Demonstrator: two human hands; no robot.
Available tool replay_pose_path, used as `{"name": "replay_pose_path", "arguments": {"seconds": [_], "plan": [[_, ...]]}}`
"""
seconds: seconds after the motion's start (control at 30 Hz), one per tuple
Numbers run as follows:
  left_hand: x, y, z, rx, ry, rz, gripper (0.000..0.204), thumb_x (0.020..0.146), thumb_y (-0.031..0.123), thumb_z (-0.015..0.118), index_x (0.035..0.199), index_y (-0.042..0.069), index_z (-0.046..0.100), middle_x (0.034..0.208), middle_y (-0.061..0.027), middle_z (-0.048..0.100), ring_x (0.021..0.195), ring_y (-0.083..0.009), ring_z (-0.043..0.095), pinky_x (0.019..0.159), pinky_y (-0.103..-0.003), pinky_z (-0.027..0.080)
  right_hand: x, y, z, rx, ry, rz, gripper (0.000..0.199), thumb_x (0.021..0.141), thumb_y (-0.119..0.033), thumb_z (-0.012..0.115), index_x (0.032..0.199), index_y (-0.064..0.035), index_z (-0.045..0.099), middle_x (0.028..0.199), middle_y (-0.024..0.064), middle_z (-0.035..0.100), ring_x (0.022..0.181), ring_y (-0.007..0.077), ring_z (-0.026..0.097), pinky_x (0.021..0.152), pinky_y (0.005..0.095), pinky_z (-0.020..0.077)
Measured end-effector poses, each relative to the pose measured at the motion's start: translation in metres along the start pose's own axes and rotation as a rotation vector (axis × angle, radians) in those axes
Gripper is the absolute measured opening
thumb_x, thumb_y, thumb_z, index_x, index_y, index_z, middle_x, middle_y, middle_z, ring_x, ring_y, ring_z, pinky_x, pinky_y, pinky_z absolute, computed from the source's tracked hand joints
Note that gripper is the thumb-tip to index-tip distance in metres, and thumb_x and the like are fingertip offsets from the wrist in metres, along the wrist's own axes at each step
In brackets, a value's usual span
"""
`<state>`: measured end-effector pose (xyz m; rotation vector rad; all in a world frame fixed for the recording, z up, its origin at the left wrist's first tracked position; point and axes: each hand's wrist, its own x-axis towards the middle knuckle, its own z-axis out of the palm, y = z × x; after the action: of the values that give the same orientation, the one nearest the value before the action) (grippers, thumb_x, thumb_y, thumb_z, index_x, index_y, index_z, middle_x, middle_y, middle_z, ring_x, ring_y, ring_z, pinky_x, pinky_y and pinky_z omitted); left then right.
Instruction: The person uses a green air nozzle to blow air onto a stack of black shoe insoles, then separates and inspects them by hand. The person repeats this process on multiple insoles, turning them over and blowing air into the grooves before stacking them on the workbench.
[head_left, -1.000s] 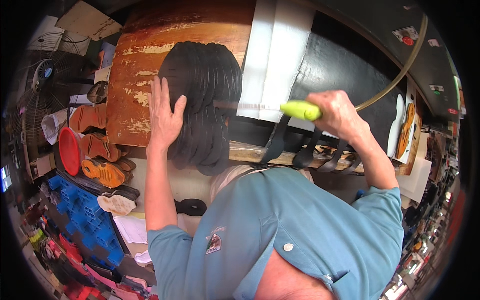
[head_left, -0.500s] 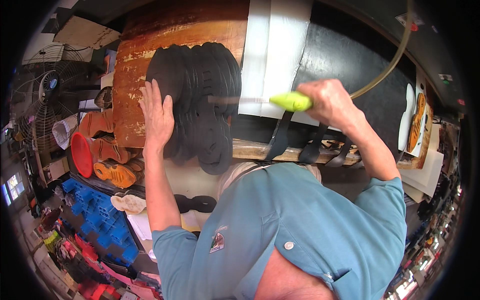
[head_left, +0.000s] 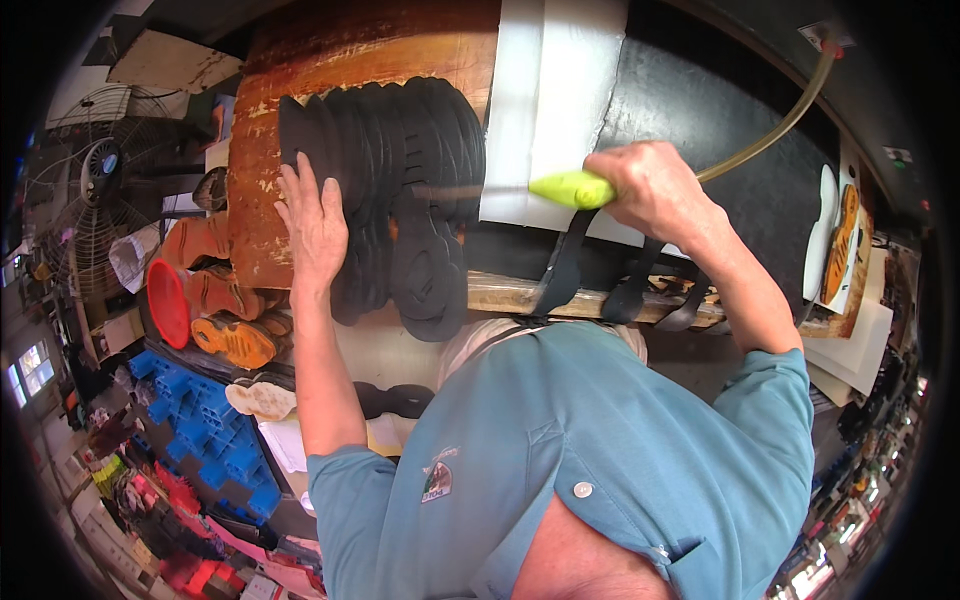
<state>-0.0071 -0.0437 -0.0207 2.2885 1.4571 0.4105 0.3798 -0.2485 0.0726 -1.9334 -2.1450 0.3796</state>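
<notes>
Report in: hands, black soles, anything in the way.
Right hand grips green tool. Left hand at left edge of black soles. Soles fanned, overlapping. Blurred shaft crosses over them.

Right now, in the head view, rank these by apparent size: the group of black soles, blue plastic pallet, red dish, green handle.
1. Group of black soles
2. Blue plastic pallet
3. Red dish and green handle: too alike in size to rank.

Black shoe soles (head_left: 385,180) lay fanned in an overlapping row on the wooden table (head_left: 258,230); the lime-green tool (head_left: 568,189) pointed leftward, its blurred end over them.
</notes>
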Motion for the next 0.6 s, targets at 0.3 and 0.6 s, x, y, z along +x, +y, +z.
{"name": "replay_pose_path", "arguments": {"seconds": [0.3, 0.6], "plan": [[0.012, -0.024, -0.006, 0.045, 0.023, 0.056, 0.071, 0.117, 0.047, 0.048, 0.171, 0.002, 0.037, 0.179, -0.0330, 0.022, 0.167, -0.0470, 0.020, 0.134, -0.062, 0.018, 0.028, -0.015, 0.019, 0.061, -0.076, -0.061, 0.015, 0.082, -0.010, 0.080, 0.092, -0.0060, 0.070, 0.078, 0.0160, 0.073, 0.076, 0.0398, 0.075, 0.068, 0.0502, 0.0593], [0.000, -0.004, -0.003, 0.079, -0.014, -0.005, 0.086, 0.112, 0.059, 0.052, 0.175, 0.005, 0.027, 0.180, -0.0342, 0.015, 0.168, -0.0529, 0.009, 0.135, -0.064, 0.008, 0.017, -0.003, -0.009, 0.021, 0.028, 0.033, 0.018, 0.081, -0.010, 0.080, 0.096, -0.0068, 0.071, 0.078, 0.0167, 0.072, 0.076, 0.0393, 0.074, 0.070, 0.0504, 0.0594]]}}
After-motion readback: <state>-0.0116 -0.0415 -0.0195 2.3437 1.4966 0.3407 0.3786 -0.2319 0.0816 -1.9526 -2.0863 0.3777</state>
